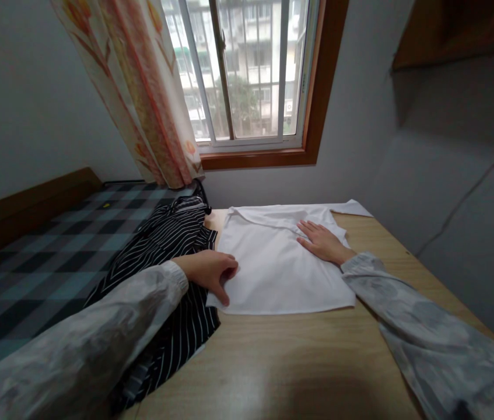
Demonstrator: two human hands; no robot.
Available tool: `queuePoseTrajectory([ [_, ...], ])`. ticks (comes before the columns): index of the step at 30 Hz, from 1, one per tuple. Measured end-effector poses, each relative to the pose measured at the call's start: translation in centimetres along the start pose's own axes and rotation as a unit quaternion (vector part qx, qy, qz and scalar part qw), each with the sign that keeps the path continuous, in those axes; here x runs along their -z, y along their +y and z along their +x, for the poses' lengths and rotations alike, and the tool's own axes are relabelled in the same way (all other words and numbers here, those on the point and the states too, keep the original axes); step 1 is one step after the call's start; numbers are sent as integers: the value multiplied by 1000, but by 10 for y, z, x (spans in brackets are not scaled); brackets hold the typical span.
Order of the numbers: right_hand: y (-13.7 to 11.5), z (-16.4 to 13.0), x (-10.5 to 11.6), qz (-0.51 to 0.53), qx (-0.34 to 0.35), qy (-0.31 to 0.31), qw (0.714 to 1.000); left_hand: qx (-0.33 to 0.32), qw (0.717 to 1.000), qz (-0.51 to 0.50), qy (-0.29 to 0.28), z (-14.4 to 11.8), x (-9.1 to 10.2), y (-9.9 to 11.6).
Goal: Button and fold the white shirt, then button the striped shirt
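Note:
A white shirt lies folded into a flat rectangle on the wooden table. My left hand pinches the shirt's near left edge between thumb and fingers. Flat on the shirt's upper right part, close to the collar, rests my right hand, fingers spread and pointing left. Both arms wear pale grey patterned sleeves.
A black garment with white stripes lies heaped over the table's left edge, under my left forearm. A bed with a dark checked cover stands at left. Behind are a barred window, a flowered curtain and grey walls.

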State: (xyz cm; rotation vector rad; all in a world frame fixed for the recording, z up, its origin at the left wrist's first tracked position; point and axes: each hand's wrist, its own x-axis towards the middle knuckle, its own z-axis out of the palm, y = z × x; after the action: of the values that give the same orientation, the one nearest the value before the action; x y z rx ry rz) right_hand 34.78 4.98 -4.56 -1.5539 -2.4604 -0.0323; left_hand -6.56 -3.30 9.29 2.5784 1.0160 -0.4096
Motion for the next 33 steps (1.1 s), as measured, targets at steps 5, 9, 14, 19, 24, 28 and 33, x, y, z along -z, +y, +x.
queuePoseTrajectory([
  [5,4,-5,-3,5,11,9,1000,1,998,51,-36,-5,-1,9],
  [9,5,-6,-5,3,12,14,1000,-57,993,106,12,-4,-2,20],
  [14,4,-6,-3,-1,8,6,1000,-135,975,151,90,4,-10,36],
  [19,3,-6,-1,2,9,6,1000,-114,971,189,91,15,-25,32],
  [24,0,-8,2,-5,11,4,1000,-43,992,12,115,26,-14,7],
  [28,-1,-10,4,-6,11,8,1000,28,970,-177,163,38,7,-18],
  [33,1,-10,3,-2,16,12,1000,71,965,-83,240,45,23,-28],
])
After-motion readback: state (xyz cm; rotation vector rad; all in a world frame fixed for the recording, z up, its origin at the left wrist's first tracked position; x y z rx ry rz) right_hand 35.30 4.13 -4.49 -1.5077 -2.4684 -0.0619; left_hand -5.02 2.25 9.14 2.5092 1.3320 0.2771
